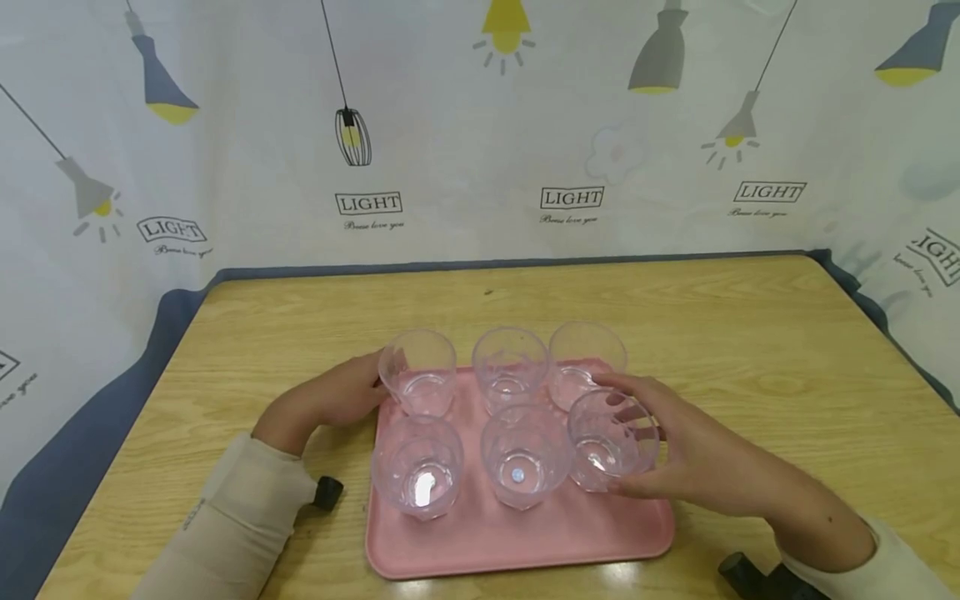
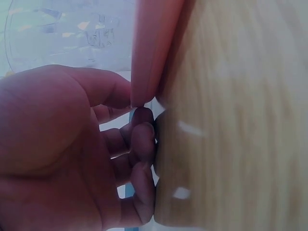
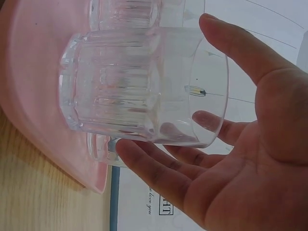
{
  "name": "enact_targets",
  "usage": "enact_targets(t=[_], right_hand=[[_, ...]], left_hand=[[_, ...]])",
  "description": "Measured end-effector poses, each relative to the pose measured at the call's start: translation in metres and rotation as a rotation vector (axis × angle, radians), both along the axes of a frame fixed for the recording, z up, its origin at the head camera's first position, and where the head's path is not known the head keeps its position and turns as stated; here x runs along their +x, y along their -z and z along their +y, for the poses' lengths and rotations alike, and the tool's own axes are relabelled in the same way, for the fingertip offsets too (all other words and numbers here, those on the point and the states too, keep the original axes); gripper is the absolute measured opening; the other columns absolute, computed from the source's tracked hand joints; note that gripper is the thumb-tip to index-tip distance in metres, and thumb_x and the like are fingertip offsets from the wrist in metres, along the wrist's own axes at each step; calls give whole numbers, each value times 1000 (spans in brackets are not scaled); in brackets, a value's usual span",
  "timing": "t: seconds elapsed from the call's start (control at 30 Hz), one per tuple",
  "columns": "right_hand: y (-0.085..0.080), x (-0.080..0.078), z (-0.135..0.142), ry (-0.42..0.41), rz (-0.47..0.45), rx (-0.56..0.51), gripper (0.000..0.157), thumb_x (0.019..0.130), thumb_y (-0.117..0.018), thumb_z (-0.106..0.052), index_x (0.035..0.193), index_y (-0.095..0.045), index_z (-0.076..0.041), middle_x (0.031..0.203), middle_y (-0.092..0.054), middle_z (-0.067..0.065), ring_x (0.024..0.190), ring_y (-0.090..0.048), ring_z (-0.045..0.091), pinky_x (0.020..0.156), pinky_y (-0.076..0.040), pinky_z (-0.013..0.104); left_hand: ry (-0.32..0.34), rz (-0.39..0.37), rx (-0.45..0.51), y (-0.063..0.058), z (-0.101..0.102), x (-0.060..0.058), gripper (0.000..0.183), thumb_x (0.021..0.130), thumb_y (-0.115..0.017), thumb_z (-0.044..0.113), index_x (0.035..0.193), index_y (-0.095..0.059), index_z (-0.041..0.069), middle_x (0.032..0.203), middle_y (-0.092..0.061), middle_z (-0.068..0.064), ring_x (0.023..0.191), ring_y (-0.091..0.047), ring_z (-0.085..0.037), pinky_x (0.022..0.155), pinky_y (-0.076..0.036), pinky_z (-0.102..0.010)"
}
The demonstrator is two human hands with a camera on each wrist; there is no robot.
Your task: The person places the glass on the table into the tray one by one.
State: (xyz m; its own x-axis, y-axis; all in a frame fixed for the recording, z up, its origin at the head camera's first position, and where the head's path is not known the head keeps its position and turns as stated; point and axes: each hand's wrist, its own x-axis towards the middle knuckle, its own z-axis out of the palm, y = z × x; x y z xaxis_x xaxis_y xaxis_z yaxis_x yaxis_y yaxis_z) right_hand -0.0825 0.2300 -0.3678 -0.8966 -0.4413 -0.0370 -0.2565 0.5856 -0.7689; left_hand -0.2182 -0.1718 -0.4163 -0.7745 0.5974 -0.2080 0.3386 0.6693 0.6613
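Note:
Six-sided-based clear plastic cups stand on a pink tray in two rows, several in all. My right hand is round the front right cup, its thumb on the near side and its fingers on the far side. In the right wrist view that cup stands with its base on the tray. At the tray's left edge, beside the back left cup, is my left hand. In the left wrist view its thumb and curled fingers hold the tray's edge, the lower fingers against the table.
The tray lies on a wooden table. Behind the table hangs a pale cloth printed with lamps. Dark wrist-mounted parts show beside the left sleeve. The cups stand close together, several nearly touching.

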Motion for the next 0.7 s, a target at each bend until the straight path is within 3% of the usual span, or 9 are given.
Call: enact_targets(t=[0.23,0.47,0.7], right_hand=[[1,-1,0,0,16,8,98,77,-85,-44,155,-29,-27,143,-48,13,122,-57,33,95,-54,33],[1,1,-1,8,39,40,97,77,-84,-47,155,-29,-29,138,-51,13,122,-58,34,92,-55,44],[-3,0,1,12,68,68,101,75,-85,-48,156,-26,-34,139,-51,8,121,-57,29,93,-54,44]], left_hand=[[1,2,-2,-2,0,1,50,107,-45,22,153,-37,7,155,-43,-18,145,-36,-38,119,-28,-57],[0,12,-17,-1,1,2,49,107,-45,23,152,-38,7,153,-45,-19,144,-39,-39,118,-30,-58],[-44,6,-28,2,-1,-1,52,105,-49,26,154,-37,13,154,-45,-14,144,-39,-36,118,-30,-56]])
